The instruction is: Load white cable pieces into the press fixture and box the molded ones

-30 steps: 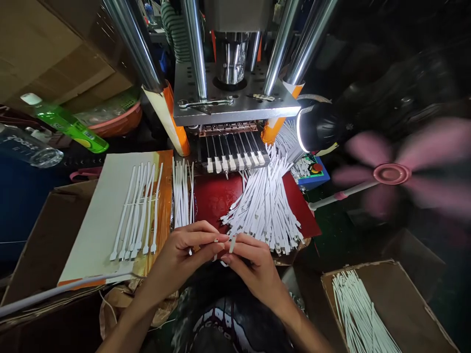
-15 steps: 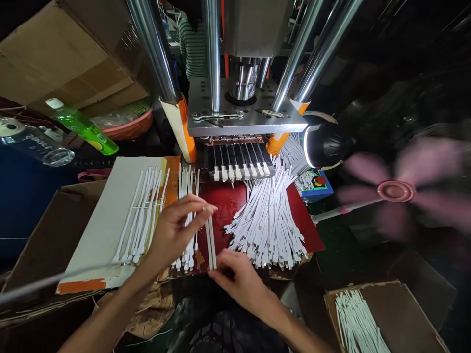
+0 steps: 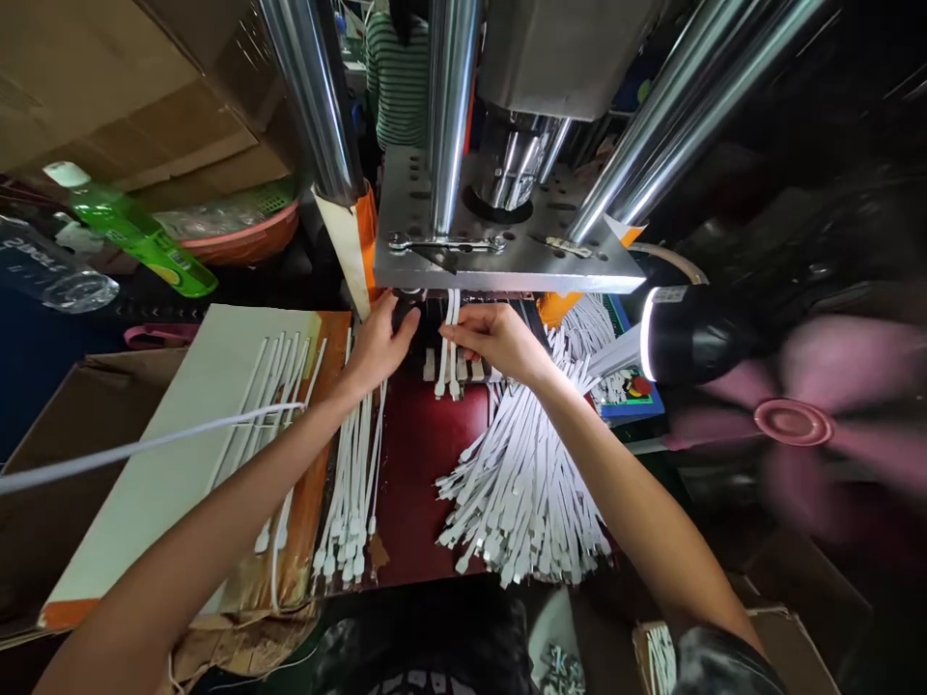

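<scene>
My right hand [image 3: 499,338] pinches two flat white cables [image 3: 447,362] between thumb and fingers. The cables stand side by side over the front of the black mould block [image 3: 427,333], their connector ends hanging toward me and their far ends passing under the press plate. My left hand [image 3: 380,347] is at the left end of the block, by a dark round part [image 3: 407,307] under the plate. Its thumb and forefinger show apart, but the other fingertips are hidden, so its grip is unclear. White connector pieces [image 3: 474,370] line the block's front edge.
A steel press plate [image 3: 507,261] carrying a wrench [image 3: 445,243] overhangs both hands. A big heap of white cables [image 3: 525,473] lies right, a smaller bunch [image 3: 351,483] left. Beyond are a lamp [image 3: 681,333], a spinning pink fan [image 3: 795,425] and a person in stripes [image 3: 398,82].
Both hands have moved forward from the red surface to the mould block under the press. My right hand has brought the cables there; my left has let go of their far ends.
</scene>
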`<state>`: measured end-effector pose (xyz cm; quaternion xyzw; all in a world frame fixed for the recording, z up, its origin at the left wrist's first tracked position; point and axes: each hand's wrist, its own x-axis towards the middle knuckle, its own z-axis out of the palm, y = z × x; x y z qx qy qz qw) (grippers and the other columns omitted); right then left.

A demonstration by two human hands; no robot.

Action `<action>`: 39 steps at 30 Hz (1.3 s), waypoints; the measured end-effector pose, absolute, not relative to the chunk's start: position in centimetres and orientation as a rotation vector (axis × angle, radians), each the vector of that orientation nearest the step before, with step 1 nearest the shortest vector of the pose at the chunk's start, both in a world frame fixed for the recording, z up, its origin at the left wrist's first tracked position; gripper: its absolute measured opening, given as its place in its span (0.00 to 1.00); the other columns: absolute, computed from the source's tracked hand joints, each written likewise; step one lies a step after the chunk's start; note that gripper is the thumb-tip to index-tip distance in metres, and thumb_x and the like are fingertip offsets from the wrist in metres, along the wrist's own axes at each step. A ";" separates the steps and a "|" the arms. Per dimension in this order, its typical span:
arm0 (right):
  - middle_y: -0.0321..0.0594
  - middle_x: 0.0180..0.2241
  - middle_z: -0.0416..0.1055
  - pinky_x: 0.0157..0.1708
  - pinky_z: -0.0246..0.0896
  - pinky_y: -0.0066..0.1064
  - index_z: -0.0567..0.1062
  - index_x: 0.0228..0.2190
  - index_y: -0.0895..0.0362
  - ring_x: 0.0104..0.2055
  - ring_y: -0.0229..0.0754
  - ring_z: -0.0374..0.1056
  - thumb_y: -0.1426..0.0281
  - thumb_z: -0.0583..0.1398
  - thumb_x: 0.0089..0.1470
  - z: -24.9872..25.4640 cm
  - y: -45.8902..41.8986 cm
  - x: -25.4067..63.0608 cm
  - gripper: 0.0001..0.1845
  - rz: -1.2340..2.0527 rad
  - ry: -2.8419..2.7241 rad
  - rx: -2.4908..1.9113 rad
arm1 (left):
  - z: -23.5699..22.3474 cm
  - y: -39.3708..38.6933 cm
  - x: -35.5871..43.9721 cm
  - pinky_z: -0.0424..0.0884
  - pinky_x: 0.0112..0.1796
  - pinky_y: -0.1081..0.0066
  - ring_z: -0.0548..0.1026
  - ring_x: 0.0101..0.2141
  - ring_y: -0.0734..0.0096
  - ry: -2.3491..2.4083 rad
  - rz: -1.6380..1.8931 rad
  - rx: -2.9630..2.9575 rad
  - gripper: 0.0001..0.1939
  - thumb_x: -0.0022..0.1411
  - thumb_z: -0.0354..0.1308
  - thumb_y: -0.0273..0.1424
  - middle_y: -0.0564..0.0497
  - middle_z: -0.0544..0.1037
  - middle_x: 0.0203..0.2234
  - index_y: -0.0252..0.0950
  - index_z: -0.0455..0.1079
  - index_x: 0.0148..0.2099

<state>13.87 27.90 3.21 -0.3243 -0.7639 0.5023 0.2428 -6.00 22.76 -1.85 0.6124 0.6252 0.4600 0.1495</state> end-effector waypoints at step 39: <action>0.55 0.52 0.73 0.45 0.67 0.38 0.71 0.60 0.58 0.49 0.53 0.71 0.76 0.48 0.68 2.7 28.5 10.4 0.24 0.019 -2.747 -1.370 | -0.2 22.2 -4.5 0.55 0.63 0.34 0.73 0.58 0.35 1.848 0.656 2.523 0.26 0.73 0.47 0.36 0.26 0.75 0.58 0.23 0.68 0.63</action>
